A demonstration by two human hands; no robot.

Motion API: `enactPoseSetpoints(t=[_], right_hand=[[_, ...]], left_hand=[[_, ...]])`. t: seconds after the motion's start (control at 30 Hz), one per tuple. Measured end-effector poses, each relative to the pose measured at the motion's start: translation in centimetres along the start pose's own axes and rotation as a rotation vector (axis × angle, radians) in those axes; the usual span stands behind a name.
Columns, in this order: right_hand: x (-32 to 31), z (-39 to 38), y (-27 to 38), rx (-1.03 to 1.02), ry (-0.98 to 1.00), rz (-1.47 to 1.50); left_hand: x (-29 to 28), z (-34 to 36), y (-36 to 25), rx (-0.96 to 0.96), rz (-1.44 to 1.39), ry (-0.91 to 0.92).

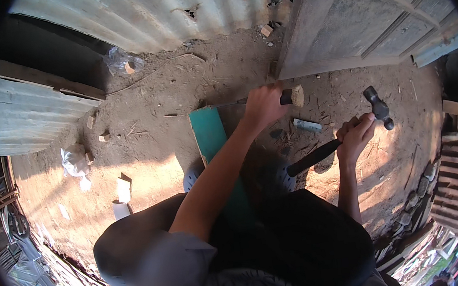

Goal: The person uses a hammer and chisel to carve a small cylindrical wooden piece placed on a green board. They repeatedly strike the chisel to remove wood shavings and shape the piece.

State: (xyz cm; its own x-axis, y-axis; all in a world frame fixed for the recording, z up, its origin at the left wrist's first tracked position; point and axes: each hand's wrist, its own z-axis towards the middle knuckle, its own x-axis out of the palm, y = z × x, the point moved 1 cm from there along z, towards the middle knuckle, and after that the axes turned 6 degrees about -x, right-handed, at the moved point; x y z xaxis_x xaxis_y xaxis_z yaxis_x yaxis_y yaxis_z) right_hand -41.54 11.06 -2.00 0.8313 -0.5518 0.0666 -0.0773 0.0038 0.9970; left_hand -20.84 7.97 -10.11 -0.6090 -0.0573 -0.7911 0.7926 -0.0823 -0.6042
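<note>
A chisel with a frayed pale top is gripped in my left hand, its thin shank pointing left over the far end of a teal-painted board. The board runs back between my legs beneath my left forearm. My right hand is closed round the black handle of a hammer, whose dark head is raised to the right of the chisel. A small pale blue-grey block lies on the dirt between my hands. My feet in perforated shoes flank the board.
Corrugated sheets stand ahead and at left. A weathered panelled door stands at upper right. A white plastic bag and wood offcuts lie on the dirt at left. Slatted wood or metal is at right.
</note>
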Motion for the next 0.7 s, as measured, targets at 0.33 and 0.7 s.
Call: enactPoseSetpoints(t=[0.33,0.7], right_hand=[[0.0,0.3,-1.0,0.002,0.055,-0.002],[0.1,-0.5,-4.2,-0.236,0.261,-0.386]], left_hand=[[-0.3,-0.1,0.1,-0.043,0.035,0.084],[0.6,0.9,0.6,-0.059,-0.014,0.119]])
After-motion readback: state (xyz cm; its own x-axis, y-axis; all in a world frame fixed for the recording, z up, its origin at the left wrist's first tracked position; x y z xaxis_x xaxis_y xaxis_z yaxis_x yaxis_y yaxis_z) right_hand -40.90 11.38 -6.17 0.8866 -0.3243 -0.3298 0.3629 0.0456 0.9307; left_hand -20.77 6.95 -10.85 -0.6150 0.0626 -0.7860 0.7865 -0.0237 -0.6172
